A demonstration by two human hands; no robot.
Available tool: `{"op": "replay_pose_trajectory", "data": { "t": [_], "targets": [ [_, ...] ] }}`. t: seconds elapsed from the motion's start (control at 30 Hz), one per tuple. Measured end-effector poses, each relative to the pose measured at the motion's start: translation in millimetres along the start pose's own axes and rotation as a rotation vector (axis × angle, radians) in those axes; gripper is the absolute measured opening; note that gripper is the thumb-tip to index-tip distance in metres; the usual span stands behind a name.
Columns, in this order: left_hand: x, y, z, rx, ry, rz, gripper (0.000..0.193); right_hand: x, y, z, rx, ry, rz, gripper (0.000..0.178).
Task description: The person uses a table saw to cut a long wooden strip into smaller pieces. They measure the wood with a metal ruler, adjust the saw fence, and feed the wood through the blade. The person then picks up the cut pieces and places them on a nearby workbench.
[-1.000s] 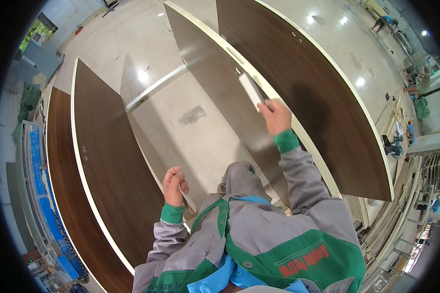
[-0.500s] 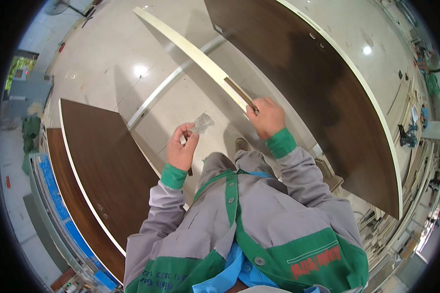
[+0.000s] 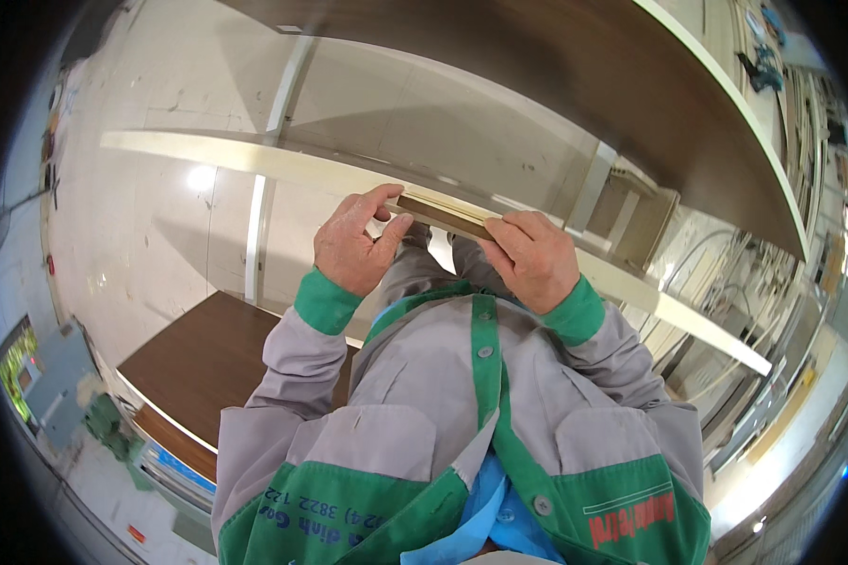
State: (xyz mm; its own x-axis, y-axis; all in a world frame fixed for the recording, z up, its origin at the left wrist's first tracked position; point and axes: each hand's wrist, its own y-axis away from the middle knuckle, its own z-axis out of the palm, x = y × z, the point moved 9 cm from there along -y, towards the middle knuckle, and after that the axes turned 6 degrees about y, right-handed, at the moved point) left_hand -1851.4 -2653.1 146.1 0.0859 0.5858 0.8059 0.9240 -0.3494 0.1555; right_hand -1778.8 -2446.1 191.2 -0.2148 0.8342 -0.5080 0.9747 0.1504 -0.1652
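A long panel (image 3: 207, 153) with a cream edge stands on its side across my front, edge facing up. Along the middle of that edge lies a short dark brown strip (image 3: 443, 216), beside a pale groove. My left hand (image 3: 353, 243) is at the strip's left end, forefinger on the far side and thumb on the near side. With thumb and fingers closed, my right hand (image 3: 535, 261) grips the right end of the strip. The undersides of both hands' fingers are partly hidden.
Beyond stands another large dark brown panel (image 3: 537, 66). Brown boards (image 3: 221, 363) lean at the lower left. White rails (image 3: 254, 235) lie below on the pale tiled floor (image 3: 113, 217). Strips of wood and tools (image 3: 763, 71) lie along the right side.
My view has turned, and the panel now lies more crosswise. My left hand has moved to the strip; the clear plastic piece it held is out of sight. My right hand stays at the strip.
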Motion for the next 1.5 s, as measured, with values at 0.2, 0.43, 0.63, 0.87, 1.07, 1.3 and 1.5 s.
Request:
{"op": "replay_pose_trajectory", "data": {
  "t": [0.2,0.43,0.63,0.87,1.07,1.3,1.5],
  "targets": [
    [23.8,-27.0,-2.3,-0.133,-0.159,0.283,0.025,4.7,4.2,-6.1,0.069,-0.029,0.088,0.029],
    [32.3,-38.4,-0.1,-0.265,-0.204,0.480,0.026,33.5,34.8,-10.3,0.081,-0.254,0.458,0.039],
    [29.8,-41.6,5.4,-0.338,-0.202,0.472,0.027,30.6,40.5,2.8,0.106,-0.332,0.461,0.036],
    [32.0,-41.9,10.7,-0.358,-0.176,0.519,0.030,29.2,35.2,7.4,0.100,-0.280,0.434,0.027],
    [31.6,-39.8,8.2,-0.360,-0.180,0.530,0.030,24.9,36.2,5.0,0.121,-0.290,0.425,0.021],
    [27.8,-42.7,13.2,-0.363,-0.178,0.474,0.030,26.7,33.7,5.9,0.129,-0.248,0.400,0.028],
    [32.4,-39.6,14.7,-0.342,-0.283,0.547,0.033,39.4,47.3,4.6,-0.006,-0.485,0.639,0.037]
  ]
}}
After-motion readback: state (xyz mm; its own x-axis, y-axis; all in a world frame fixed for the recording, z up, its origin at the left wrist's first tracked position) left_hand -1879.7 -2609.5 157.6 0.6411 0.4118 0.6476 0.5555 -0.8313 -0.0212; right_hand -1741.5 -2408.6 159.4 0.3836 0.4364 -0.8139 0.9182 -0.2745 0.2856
